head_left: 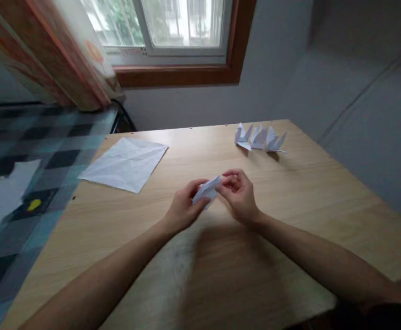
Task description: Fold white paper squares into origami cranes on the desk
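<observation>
Above the middle of the wooden table, a small piece of folded white paper (208,189) is held between both hands. My left hand (186,205) is closed on its left side, thumb in front and fingers behind. At its upper right end, my right hand (239,195) pinches the tip between thumb and fingers. The paper is folded in several layers; its far side is hidden by my fingers. Beyond my right hand, three folded paper cranes (259,138) stand in a row near the back of the table.
A creased white paper sheet (128,162) lies at the table's (118,256) back left. To the left, a checked cloth surface (63,159) bears more white paper (6,197) and a yellow spot. A window (183,27) and a curtain (59,50) are behind.
</observation>
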The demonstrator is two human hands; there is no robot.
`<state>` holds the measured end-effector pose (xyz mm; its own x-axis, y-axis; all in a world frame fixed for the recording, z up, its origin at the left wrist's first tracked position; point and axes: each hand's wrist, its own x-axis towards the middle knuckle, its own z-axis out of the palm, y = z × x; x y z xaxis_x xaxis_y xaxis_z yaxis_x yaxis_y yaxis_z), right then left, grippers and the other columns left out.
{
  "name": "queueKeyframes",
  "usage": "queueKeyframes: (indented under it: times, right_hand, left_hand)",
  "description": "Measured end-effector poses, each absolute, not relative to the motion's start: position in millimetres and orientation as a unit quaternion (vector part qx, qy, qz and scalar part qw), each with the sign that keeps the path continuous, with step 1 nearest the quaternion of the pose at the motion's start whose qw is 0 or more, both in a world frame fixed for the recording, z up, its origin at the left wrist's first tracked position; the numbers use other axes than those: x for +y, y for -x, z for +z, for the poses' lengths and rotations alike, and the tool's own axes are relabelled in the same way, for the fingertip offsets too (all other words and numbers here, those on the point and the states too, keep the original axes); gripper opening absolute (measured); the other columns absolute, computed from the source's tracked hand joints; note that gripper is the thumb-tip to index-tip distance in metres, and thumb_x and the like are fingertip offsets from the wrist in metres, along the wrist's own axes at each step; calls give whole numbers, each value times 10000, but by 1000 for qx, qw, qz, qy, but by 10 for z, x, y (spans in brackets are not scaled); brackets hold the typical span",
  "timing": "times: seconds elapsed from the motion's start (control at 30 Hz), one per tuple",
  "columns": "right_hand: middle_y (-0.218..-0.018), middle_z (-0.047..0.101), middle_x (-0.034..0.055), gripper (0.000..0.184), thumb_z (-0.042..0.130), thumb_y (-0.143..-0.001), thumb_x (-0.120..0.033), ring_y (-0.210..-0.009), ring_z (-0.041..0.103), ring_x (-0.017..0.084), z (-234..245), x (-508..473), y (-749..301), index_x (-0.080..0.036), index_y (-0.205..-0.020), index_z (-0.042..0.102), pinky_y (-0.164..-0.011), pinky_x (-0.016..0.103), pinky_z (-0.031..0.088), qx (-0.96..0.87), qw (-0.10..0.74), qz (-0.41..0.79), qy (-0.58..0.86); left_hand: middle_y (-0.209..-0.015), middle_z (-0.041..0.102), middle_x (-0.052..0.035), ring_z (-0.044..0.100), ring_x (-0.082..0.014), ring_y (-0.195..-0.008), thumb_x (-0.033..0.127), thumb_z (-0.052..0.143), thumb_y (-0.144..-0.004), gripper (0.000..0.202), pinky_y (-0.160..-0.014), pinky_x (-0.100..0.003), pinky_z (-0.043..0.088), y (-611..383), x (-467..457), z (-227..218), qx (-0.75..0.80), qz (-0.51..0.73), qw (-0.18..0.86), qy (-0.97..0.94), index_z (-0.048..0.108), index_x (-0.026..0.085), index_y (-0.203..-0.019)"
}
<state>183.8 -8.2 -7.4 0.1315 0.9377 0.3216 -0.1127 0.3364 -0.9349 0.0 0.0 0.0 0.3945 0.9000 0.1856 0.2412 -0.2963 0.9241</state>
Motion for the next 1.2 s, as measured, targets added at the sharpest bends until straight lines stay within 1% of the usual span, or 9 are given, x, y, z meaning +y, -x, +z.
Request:
queueKeyframes:
  times: [0.13,0.3,0.4,0.5,0.57,0.7,0.87,1.0,1.2]
  right_hand:
    - [-744,635,-51,307,765,-777,-292,-673,607,112,-62,-87,-1824,-244,-1032,602,-641,239,494,-518,616,455,381]
    - [-650,621,-31,197,722,-784,-372,-578,580,118,2,-116,-1803,-203,-798,622,-545,242,483,-532,564,487,402]
    - [-602,615,-32,214,730,-753,-357,-550,582,126,19,-107,-1810,-202,-722,585,-523,243,473,-505,574,461,450]
    - [-593,609,-33,203,718,-747,-329,-549,578,129,18,-94,-1821,-204,-700,566,-530,245,465,-478,600,406,498]
    - [-597,589,-40,188,699,-762,-308,-557,566,127,17,-103,-1817,-208,-698,554,-550,249,464,-476,614,372,509]
    - [-708,590,-26,141,690,-784,-278,-646,574,135,6,-168,-1791,-212,-775,567,-635,275,481,-546,595,391,442]
    - [-881,612,10,216,715,-782,-290,-805,592,172,-33,-214,-1795,-228,-929,570,-763,328,485,-632,538,469,301]
    - [-889,618,15,239,718,-803,-320,-819,592,180,-60,-220,-1802,-237,-958,556,-764,332,480,-627,520,504,288]
    - [-840,618,3,98,605,-906,-318,-758,577,151,-33,-244,-1773,-227,-921,573,-719,304,467,-629,523,493,297]
  left_hand:
    - [-994,733,-51,668,-188,-860,305,595,-896,326,-750,-289,512,10,-10,55,399,382,404,-729,632,180,-1196]
    - [-903,712,-36,641,-160,-773,293,511,-948,286,-695,-276,494,4,-11,59,398,401,356,-745,626,179,-1183]
    - [-926,665,-35,610,-167,-808,254,612,-881,303,-711,-292,489,1,-11,64,425,468,243,-736,595,183,-1175]
    - [-961,621,-51,574,-191,-888,239,679,-829,199,-764,-325,480,-6,-43,91,428,523,95,-731,594,188,-1001]
    - [-875,595,-30,560,-184,-841,255,692,-828,162,-747,-320,471,-23,-82,115,406,525,69,-745,562,195,-904]
    - [-781,582,-4,546,-157,-738,348,662,-857,196,-688,-286,452,-61,-140,153,336,439,205,-808,533,200,-854]
    - [-824,623,-25,577,-172,-759,534,645,-844,361,-707,-298,455,-30,-106,139,307,382,359,-794,542,189,-871]
    - [-827,631,-37,587,-185,-774,620,643,-816,449,-720,-308,453,1,-76,98,307,375,399,-779,543,184,-852]
    - [-739,596,-12,532,-143,-684,568,558,-896,397,-663,-278,414,6,-72,78,297,389,434,-757,539,180,-812]
